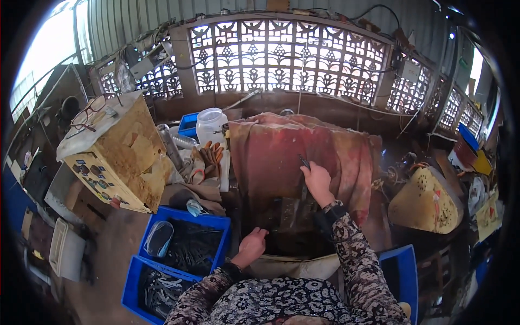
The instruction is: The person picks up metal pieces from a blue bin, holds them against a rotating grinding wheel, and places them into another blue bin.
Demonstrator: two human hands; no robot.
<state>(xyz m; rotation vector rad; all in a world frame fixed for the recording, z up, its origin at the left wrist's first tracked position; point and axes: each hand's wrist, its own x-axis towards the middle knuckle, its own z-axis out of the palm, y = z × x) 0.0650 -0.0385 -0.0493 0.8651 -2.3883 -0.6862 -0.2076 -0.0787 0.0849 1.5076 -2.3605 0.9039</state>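
Observation:
My right hand (318, 184) is raised in front of a stained red cloth (276, 157) draped over a bulky form. It is closed on a small dark metal piece (304, 161) that sticks up past the thumb; its exact kind is too small to tell. Lower down, my left hand (251, 247) is closed, its fingertips together at the edge of a dark, wet-looking work area (287, 216) below the cloth. Whatever those fingers hold, if anything, does not show. Left of that hand stands a blue bin (225, 230) with several dark metal pieces and a face mask (159, 238).
A second blue bin (130, 281) of metal pieces sits nearer. At left, a stained control box (122, 157) bears eyeglasses (89, 114). Gloves (208, 157) and a white plastic jar (211, 125) lie beyond. Another blue bin (409, 271) is by my right arm; a yellowish casing (425, 200) stands farther right.

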